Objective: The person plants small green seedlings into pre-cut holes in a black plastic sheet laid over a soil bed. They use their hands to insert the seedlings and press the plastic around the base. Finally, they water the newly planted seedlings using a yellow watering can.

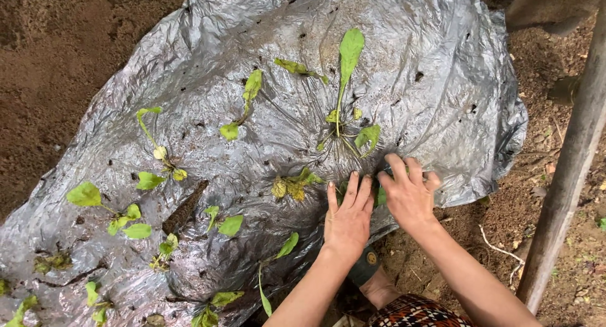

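Seedlings [344, 93] dot the grey plastic sheet [442, 68], standing close just ahead of both hands [379, 204], with only narrow strips of bare sheet between them. To the right, a slanting wooden pole [571, 169] bars the way. Bare soil [57, 55] lies open at upper left, and right of the sheet before the pole.

Small green seedling [379, 191], mostly hidden under both hands, only bits of leaf showing between the fingers. Sits in a hole in the silver-grey plastic mulch sheet [265, 62], near the sheet's 4 o'clock edge. Sheet is crinkled, wet, speckled with soil, draped over a raised bed. Left hand [347, 216] lies flat, fingers toward 12 o'clock; right hand [409, 191] touches it at 3 o'clock.
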